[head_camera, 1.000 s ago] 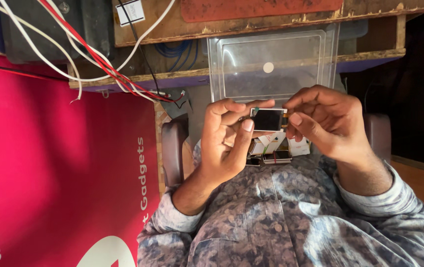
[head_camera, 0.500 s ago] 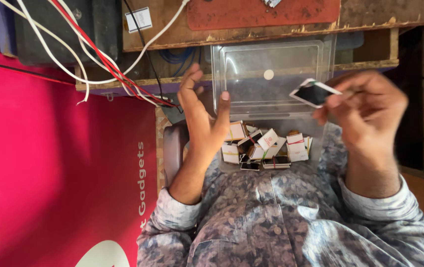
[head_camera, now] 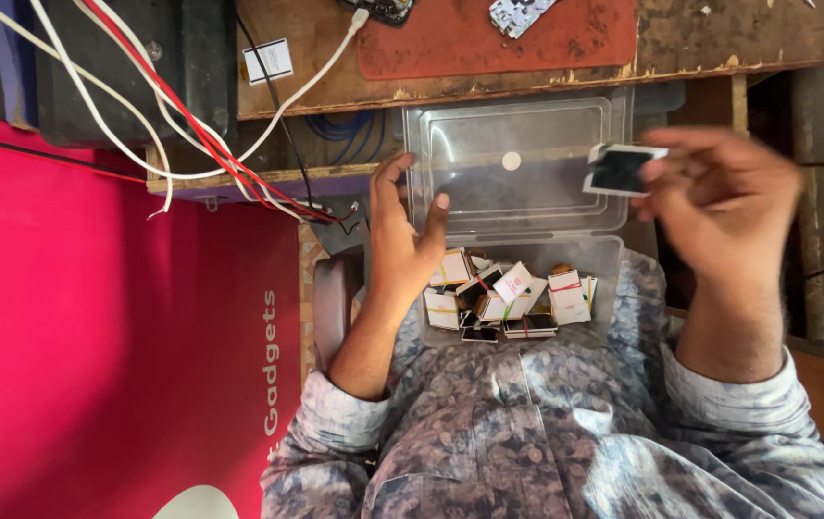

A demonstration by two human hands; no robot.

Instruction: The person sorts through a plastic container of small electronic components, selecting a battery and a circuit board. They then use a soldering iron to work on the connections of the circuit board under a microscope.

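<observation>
We hold a small flat black screen piece with a white edge (head_camera: 621, 169) up in our right hand (head_camera: 720, 207), pinched at one end by the fingertips, over the right side of the open lid of the clear plastic box (head_camera: 518, 154). It looks light, thin and stiff, and we think it could crack or slip, so its edges are the best place to hold. Our left hand (head_camera: 407, 240) is open with nothing in it, at the left edge of the box. Inside lie many little white and black parts with bands (head_camera: 508, 303). The right hand is blurry, so its fingers are hard to make out. The wooden bench (head_camera: 700, 43) is cut off at the top.
</observation>
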